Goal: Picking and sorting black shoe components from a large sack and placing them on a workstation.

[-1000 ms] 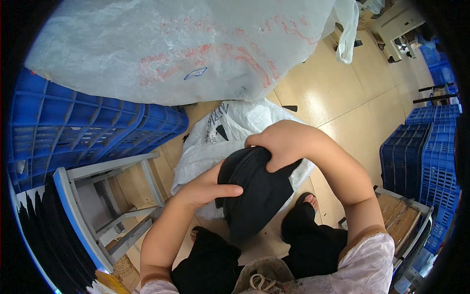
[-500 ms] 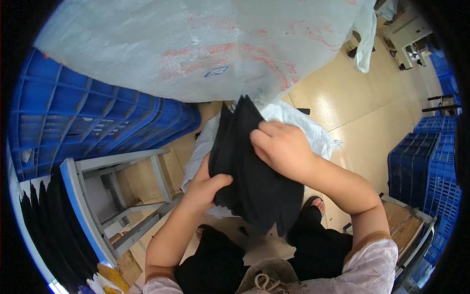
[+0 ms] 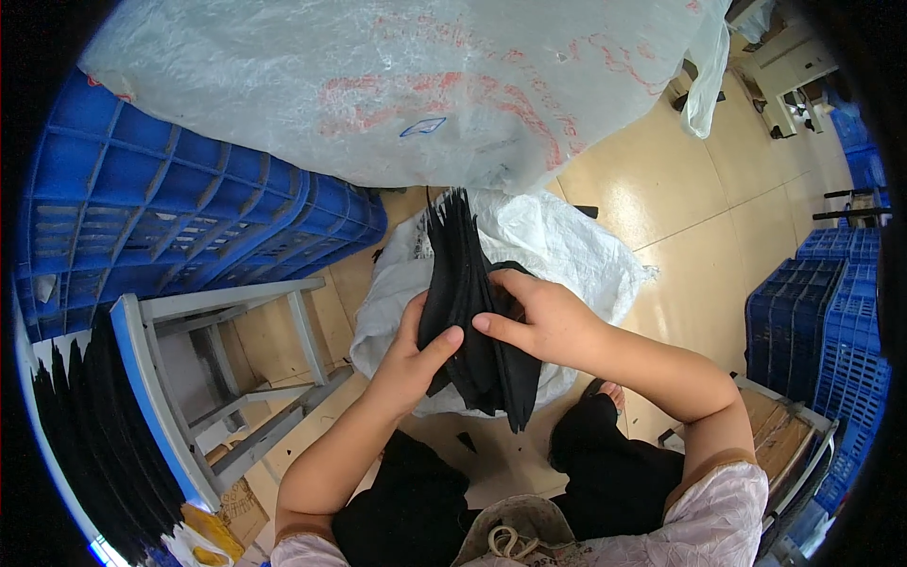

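Head view: stack of black fabric pieces [image 3: 472, 312] held upright above the lap, over a white woven sack [image 3: 557, 250] on the floor. Left hand [image 3: 416, 354] cupped under the stack's near side, thumb pressed on its face; right hand [image 3: 539, 321] clamped around the far side, fingers curled. Seemingly mid-squaring of the bundle; a firmer two-sided grip and alignment of the fanned top edges judged needed next. Blue crates [image 3: 170, 227] at left.
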`<state>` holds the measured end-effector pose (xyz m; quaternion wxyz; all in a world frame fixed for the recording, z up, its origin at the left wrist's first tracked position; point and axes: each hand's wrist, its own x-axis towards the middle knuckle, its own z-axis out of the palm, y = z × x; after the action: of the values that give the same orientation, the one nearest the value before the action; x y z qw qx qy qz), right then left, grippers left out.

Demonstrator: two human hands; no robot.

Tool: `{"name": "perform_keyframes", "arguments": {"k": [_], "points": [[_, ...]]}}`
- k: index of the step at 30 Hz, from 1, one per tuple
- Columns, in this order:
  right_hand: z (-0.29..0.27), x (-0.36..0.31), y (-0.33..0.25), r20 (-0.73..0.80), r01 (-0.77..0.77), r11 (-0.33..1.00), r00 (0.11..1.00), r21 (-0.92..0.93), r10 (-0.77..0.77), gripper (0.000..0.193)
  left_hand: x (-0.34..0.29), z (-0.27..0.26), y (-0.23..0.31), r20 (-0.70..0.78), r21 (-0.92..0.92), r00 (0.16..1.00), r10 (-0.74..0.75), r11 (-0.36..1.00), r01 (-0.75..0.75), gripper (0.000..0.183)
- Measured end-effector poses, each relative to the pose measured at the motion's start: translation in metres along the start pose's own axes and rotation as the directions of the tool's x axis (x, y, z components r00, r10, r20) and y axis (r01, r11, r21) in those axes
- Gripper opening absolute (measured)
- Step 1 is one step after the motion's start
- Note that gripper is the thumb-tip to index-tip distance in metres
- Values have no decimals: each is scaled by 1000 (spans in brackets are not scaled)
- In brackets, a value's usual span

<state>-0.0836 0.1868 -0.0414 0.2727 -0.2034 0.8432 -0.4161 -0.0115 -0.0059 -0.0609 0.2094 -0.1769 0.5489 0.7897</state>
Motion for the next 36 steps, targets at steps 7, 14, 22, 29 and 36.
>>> {"name": "perform_keyframes", "arguments": {"k": [7,14,22,29,36], "points": [[8,-2,-1,20,-98,980,995,173,96,65,-2,5,2,24,406,994,107,907,-108,68],[16,-1,16,41,-126,909,992,397,120,54,2,-5,-7,-108,75,994,-32,996,40,76],[34,0,22,-75,28,944,997,327,-4,50,9,1,-15,-190,245,975,114,967,-65,64],[-20,10,22,47,-140,540,982,830,183,41,11,-29,-18,-246,-174,960,-135,980,94,60],[-43,-4,-16,-17,2,165,996,986,85,40,2,-31,-30,-269,-292,938,-220,946,138,54]]}}
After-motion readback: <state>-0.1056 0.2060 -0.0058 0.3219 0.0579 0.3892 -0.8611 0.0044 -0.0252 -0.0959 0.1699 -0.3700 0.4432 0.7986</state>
